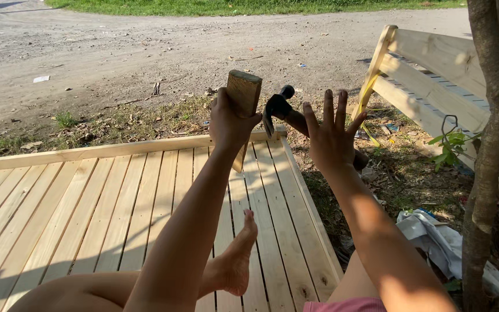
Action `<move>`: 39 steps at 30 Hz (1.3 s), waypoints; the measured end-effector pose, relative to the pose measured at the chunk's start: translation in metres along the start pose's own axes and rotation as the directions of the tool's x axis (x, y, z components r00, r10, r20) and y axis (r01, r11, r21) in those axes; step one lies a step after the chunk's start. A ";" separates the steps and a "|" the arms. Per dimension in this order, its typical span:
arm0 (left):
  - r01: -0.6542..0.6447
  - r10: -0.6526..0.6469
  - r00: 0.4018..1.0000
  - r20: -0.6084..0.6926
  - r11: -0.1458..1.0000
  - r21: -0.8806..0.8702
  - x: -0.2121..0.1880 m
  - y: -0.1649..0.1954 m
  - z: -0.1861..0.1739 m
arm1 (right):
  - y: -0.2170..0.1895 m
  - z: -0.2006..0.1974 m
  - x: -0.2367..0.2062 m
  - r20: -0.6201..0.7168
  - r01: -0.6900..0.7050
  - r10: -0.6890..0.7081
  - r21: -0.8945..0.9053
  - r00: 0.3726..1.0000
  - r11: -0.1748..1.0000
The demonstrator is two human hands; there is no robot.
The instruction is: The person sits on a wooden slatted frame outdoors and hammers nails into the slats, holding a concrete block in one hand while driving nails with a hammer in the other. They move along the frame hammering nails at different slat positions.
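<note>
Hammer (281, 110) and wooden block (244, 101) are raised above the far edge of a slatted wooden platform (116, 214). Nearest, the person's bare foot (238, 260) rests on the slats. Further out, the left hand (231, 124) is clenched around the upright block. Just beside it, the right hand (330, 136) has its fingers spread wide, with the dark hammer head showing to its left and the handle passing behind the palm; whether it grips the handle cannot be told. Beyond lie a pale wooden bench (434, 75), a tree trunk (492, 144) and a dirt road (145, 46).
</note>
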State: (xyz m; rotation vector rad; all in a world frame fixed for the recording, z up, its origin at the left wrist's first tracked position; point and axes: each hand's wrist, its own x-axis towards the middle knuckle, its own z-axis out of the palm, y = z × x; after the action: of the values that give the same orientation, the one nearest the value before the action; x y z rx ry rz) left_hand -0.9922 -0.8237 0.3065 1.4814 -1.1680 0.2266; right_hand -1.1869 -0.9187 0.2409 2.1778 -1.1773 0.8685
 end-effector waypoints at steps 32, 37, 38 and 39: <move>0.233 -0.220 0.972 0.082 0.949 -0.211 -0.019 -0.206 0.058 | -0.048 0.158 -0.040 0.628 -0.536 0.263 0.294 0.733 0.791; 0.282 -0.265 0.958 0.111 0.799 -0.531 -0.024 -0.249 0.076 | -0.037 0.198 -0.077 0.679 -0.555 0.240 0.291 0.694 0.779; 0.293 -0.279 0.954 0.109 0.800 -0.523 -0.026 -0.258 0.079 | -0.036 0.207 -0.085 0.764 -0.707 0.270 0.318 0.585 0.632; 0.284 -0.254 0.958 0.131 0.789 -0.544 -0.028 -0.267 0.081 | -0.036 0.214 -0.093 0.844 -0.831 0.270 0.309 0.464 0.461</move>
State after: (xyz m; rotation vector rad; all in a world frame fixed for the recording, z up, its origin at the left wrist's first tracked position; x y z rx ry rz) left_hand -0.8435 -0.9242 0.0907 1.1066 -0.9351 -0.3364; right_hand -1.1328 -0.9989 0.0262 2.8749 -2.5315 0.8511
